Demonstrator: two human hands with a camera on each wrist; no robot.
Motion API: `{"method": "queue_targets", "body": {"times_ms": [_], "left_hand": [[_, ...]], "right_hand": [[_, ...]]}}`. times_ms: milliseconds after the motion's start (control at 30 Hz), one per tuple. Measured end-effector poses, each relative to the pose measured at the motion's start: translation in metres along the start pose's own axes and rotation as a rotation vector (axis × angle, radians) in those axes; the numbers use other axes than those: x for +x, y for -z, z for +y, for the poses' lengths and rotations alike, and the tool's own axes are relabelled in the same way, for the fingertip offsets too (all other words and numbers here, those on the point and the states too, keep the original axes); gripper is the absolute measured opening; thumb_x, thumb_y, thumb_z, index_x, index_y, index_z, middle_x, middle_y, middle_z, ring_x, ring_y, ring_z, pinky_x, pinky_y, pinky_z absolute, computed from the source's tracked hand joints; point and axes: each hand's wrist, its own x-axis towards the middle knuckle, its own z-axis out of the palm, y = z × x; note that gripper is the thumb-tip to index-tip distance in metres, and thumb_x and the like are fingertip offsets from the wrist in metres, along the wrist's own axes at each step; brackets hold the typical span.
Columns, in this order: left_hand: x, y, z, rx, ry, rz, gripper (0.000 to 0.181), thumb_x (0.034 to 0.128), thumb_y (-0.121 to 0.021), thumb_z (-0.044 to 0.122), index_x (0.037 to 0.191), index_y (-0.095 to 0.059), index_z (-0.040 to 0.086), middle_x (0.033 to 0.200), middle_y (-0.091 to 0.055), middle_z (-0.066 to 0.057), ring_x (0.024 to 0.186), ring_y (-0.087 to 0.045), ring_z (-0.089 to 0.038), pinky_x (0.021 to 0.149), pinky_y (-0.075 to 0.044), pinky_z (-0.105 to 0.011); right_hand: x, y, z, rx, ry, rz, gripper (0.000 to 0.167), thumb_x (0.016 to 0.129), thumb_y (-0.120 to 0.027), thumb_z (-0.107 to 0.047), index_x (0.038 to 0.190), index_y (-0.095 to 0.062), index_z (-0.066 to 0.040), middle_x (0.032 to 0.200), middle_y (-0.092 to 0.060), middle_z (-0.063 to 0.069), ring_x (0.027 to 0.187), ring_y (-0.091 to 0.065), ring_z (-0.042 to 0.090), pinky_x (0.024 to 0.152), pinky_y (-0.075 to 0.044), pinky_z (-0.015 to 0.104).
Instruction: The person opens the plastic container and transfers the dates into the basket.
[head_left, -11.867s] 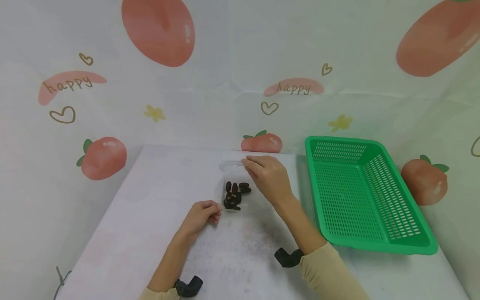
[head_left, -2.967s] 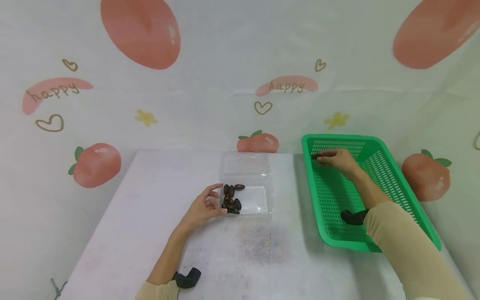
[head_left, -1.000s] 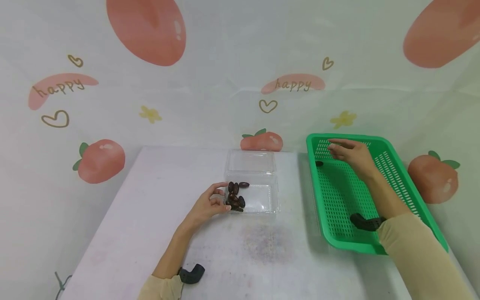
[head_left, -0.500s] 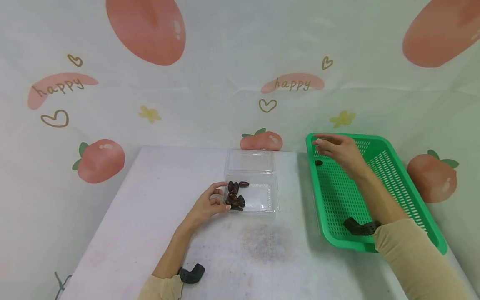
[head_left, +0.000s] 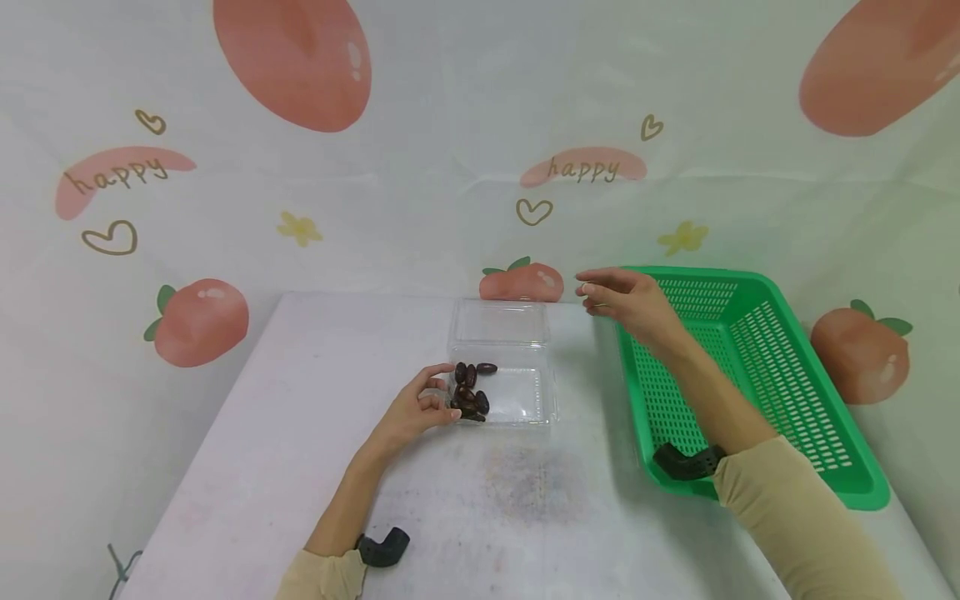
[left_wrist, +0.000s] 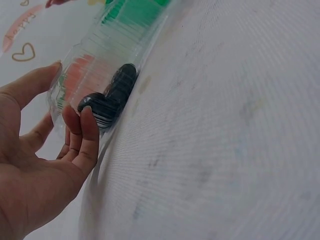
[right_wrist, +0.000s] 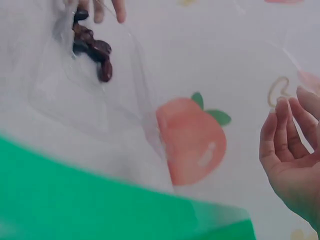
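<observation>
My left hand (head_left: 408, 412) holds the left side of a clear plastic clamshell box (head_left: 517, 396), index finger at the far corner and thumb at the near one. The box stands with its lid (head_left: 501, 323) folded back. Several dark brown dates (head_left: 471, 398) lie against its left wall; in the left wrist view dates (left_wrist: 107, 100) show dark through the plastic. My right hand (head_left: 626, 304) hangs in the air over the green basket's left rim, fingers loosely bent and holding nothing. The right wrist view also shows this hand (right_wrist: 295, 155) with nothing in its grasp.
The green plastic basket (head_left: 637, 417) with slotted walls stands at the right of the white table (head_left: 337, 358). A printed cloth backdrop (head_left: 420, 167) rises behind the table. Black curved pieces (head_left: 384, 547) sit on both wrists.
The box lid was swung back. My right hand set a date in the basket, let go and moved left; that date is hidden now. The left hand keeps its hold.
</observation>
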Motion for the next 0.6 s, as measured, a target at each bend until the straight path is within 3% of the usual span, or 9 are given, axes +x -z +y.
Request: {"method": "queue_targets", "body": {"times_ms": [167,267,600], "left_hand": [[0.001,0.0,0.0,-0.001,-0.007,-0.004,0.075,0.0836,-0.077,0.004,0.149,-0.041,0.016,0.129,-0.043,-0.02,0.074,-0.052,-0.012,0.07,-0.044,-0.025],[0.001,0.0,0.005,0.001,0.002,-0.007,0.076,0.0837,-0.076,0.001,0.15,-0.04,0.013,0.129,-0.043,-0.021,0.074,-0.051,-0.013,0.07,-0.044,-0.025],[0.002,0.0,0.0,0.013,0.007,-0.005,0.075,0.0837,-0.078,0.006,0.148,-0.042,0.016,0.129,-0.043,-0.018,0.076,-0.054,-0.015,0.075,-0.047,-0.028]], "right_hand": [[0.004,-0.018,0.004,-0.059,-0.033,-0.028,0.041,0.092,-0.072,-0.023,0.125,-0.064,0.0,0.115,-0.066,0.013,0.096,-0.066,0.024,0.092,-0.053,0.038],[0.006,-0.027,0.008,-0.061,-0.026,-0.062,0.038,0.092,-0.073,-0.02,0.124,-0.065,0.001,0.113,-0.068,0.01,0.095,-0.066,0.023,0.089,-0.055,0.034],[0.008,-0.061,0.017,-0.111,-0.081,-0.102,0.03,0.092,-0.073,-0.019,0.119,-0.069,-0.005,0.113,-0.068,0.014,0.098,-0.069,0.025,0.088,-0.055,0.035]]}}
